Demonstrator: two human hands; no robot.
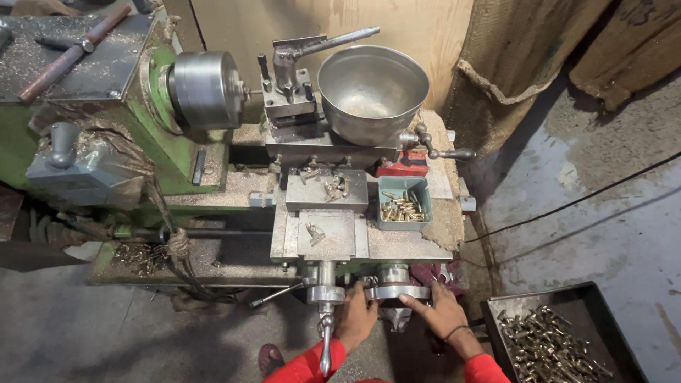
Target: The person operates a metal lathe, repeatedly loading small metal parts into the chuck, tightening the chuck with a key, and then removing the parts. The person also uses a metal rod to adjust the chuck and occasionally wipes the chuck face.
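Left hand [357, 317] grips the handwheel [325, 293]; its crank [325, 345] points toward the person. Right hand [440, 312] rests, fingers spread, on the second wheel [397, 291].

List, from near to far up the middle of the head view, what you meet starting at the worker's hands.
Left hand and right hand on the handwheels → flat slide plate → small green tray of brass parts → tool post with lever → steel bowl → wooden board.
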